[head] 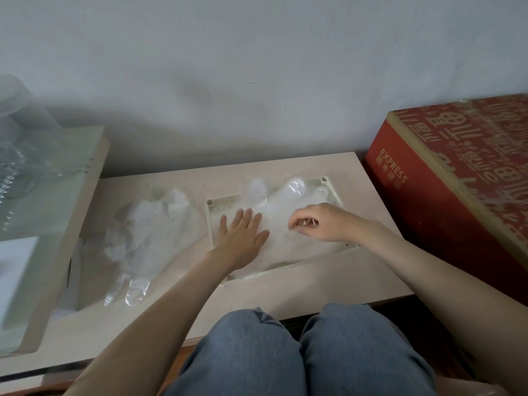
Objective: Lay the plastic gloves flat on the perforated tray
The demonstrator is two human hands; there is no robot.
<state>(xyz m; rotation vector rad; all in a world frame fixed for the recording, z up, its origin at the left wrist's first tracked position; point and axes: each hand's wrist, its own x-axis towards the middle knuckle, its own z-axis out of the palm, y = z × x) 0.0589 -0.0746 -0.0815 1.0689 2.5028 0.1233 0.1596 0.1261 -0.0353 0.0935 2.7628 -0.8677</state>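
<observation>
- Two bare hands work over one plastic glove (277,207) spread inside the perforated tray (213,204), seen from my head camera.
- My left hand (243,232) lies palm down on the glove, fingers straight and slightly fanned, pressing the film against the tray floor.
- My right hand (323,224), just right of those fingers, has its fingers curled in toward the thumb; they pinch a fold of the same glove.
- Beyond my fingertips, the glove's puffed finger ends reach the tray's far rim and lap over it.
- Left of my left little finger, past the tray's edge, a crumpled heap of gloves (148,224) sits on the pale table (314,284), well apart from both hands.
- Right of my right wrist, a red carton (445,195) printed "EXPRESS" stands beside the table.
- Below my forearms, my knees in blue jeans (285,355) meet the table's near edge.
</observation>
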